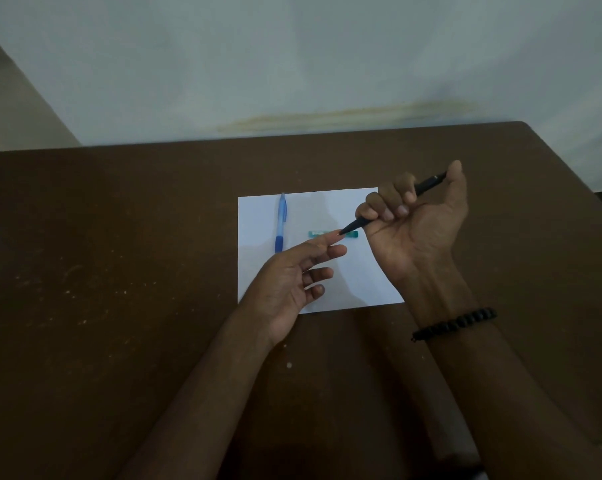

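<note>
One view, from the head, looks down on both hands. The black pen (356, 224) sits right of the frame's centre, gripped by the right hand (413, 223). Its four fingers curl round the middle of the barrel and hide it. The pen slants: its rear end pokes out by the thumb toward the upper right, and its pointed end sticks out past the little finger toward the lower left. That hand is raised over the right edge of the white sheet of paper (327, 209), palm turned to the camera, with a black bead bracelet (455, 322) on its wrist.

The left hand (292, 282) lies just below centre, palm up and released, holding nothing. Its fingers are loosely spread and its index fingertip is right at the pen's point; I cannot tell whether they touch.

On the paper lie a blue pen (280, 223), left of centre, and a small teal stick (318, 233), partly behind the pen's point. The paper rests on a brown table (119, 271).
</note>
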